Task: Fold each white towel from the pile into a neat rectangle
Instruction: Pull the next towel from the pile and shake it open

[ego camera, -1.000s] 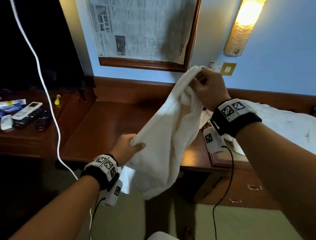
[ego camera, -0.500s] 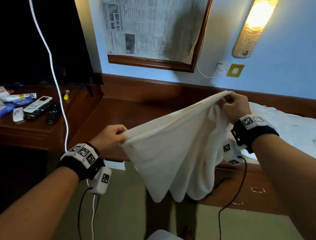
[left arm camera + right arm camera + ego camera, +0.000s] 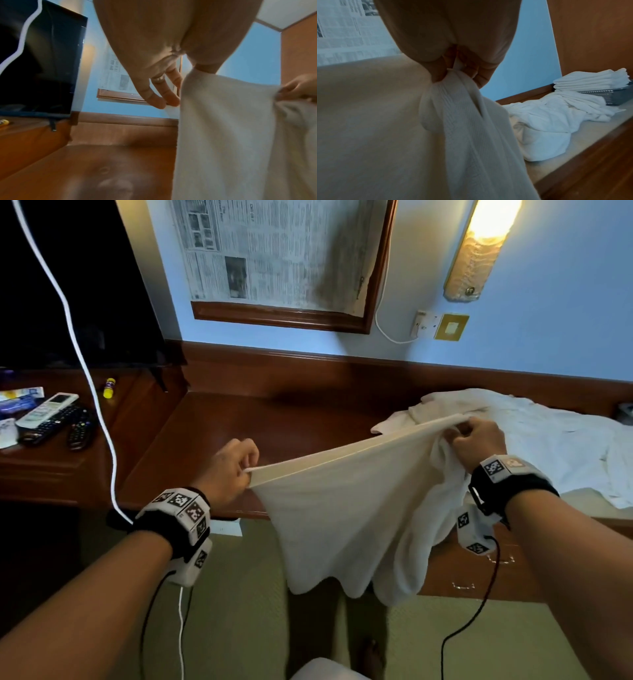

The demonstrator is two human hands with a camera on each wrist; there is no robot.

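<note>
Head view down over wooden desk point(image 3: 212, 433), wrist views close beneath hands, all sharing towel point(image 3: 342, 508)

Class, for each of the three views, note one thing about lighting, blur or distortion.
Head view: the wall lamp glares warm and overexposed; the left side is dark. Left wrist view: the desk top is soft and blurred. Right wrist view: the towel near the lens looks dim and beige.

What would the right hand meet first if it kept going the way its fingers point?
Probably the heap of unfolded towels on the desk: the right hand, pinching the held towel, points toward it. Depth is unclear.
</note>
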